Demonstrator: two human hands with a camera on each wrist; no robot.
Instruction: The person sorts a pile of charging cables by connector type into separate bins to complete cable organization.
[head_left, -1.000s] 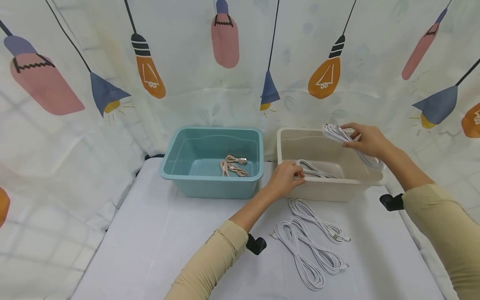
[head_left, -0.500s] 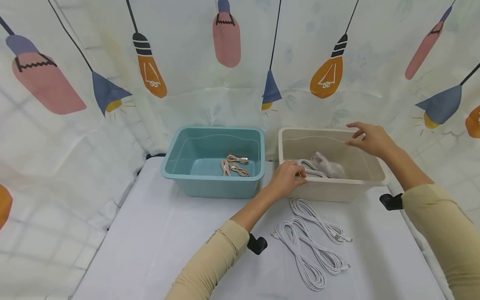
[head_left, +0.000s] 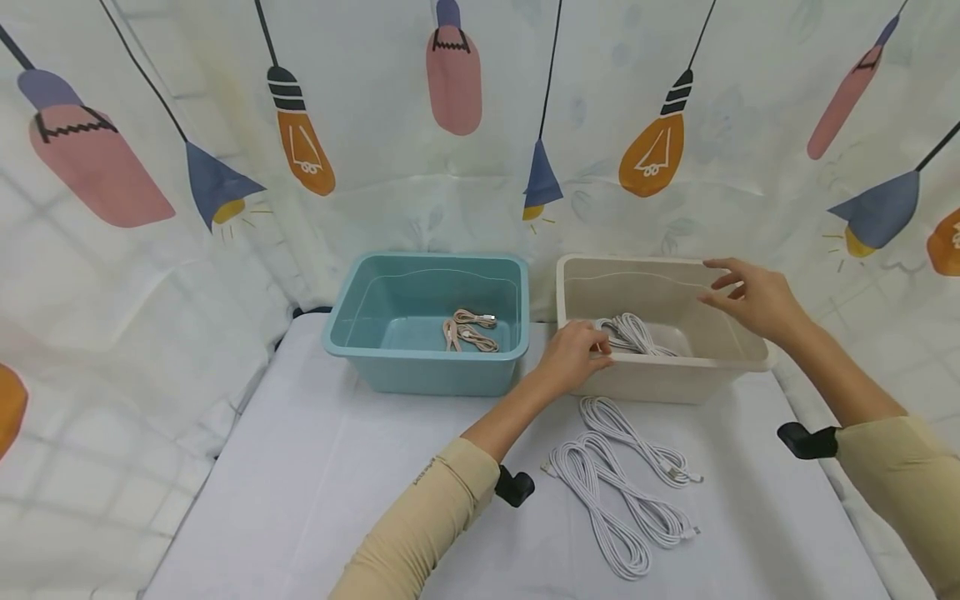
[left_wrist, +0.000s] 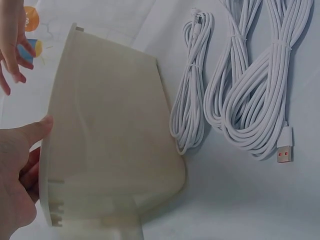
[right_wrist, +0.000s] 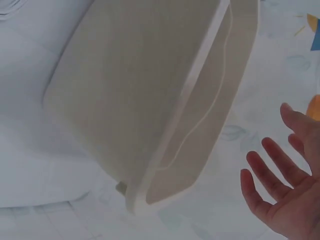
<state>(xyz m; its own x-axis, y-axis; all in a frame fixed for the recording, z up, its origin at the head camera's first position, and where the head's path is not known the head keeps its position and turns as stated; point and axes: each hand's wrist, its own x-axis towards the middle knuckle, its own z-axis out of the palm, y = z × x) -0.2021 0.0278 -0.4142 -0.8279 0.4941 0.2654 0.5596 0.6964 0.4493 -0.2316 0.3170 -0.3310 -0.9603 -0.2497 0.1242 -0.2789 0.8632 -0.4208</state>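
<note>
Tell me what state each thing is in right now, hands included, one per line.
Left hand: gripping the beige bin's near rim
Right hand: holding nothing, fingers apart, by the beige bin
Beige bin: upright, uncovered, partly filled
Blue bin: upright, uncovered, partly filled
White cables in the beige bin: bundled
Tan cables: bundled, in the blue bin
White cables on the table: bundled, tied

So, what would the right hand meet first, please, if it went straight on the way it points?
The right hand would probably meet the beige bin first, on its far side, though depth is unclear and it might pass above.
</note>
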